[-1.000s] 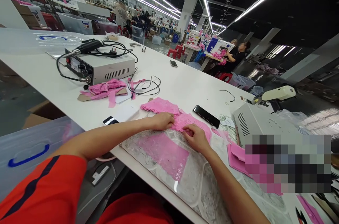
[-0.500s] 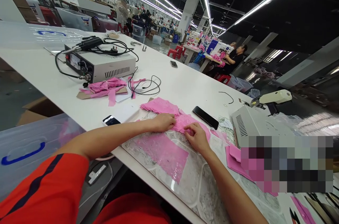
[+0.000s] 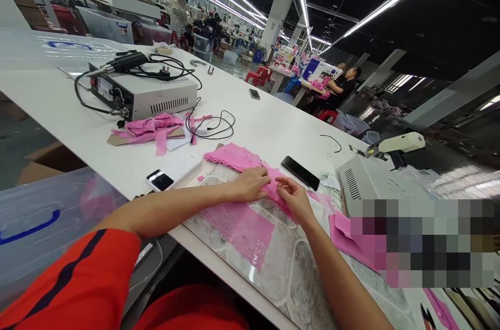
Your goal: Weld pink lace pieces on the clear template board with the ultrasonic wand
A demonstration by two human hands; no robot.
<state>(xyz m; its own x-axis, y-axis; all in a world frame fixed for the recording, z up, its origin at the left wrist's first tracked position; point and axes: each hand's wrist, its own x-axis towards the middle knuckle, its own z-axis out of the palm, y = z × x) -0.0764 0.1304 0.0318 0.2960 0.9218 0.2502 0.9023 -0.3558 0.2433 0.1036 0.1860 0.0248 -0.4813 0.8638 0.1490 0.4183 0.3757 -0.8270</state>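
Observation:
A piece of pink lace fabric (image 3: 235,155) lies along the far side of a clear, patterned mat (image 3: 287,262). My left hand (image 3: 253,184) rests on the lace, its fingers bent down and close together over the near edge. Just to the right, my right hand (image 3: 296,199) pinches the lace edge between thumb and forefinger. The part under my palms and fingers is hidden. Closer to me, a flat pink panel (image 3: 244,231) shows through or on the mat; I cannot tell which.
Beyond the lace lies a black phone (image 3: 300,173). At left are a grey control box (image 3: 164,96) with cables, bundled pink strips (image 3: 154,127) and another phone (image 3: 160,179). Folded pink fabric (image 3: 344,236), a second grey box (image 3: 375,179) and snips (image 3: 427,317) are at right.
My left hand has slid right along the lace, close to my right hand. My right hand has shifted slightly right, its fingers still at the edge. The view has shifted a little.

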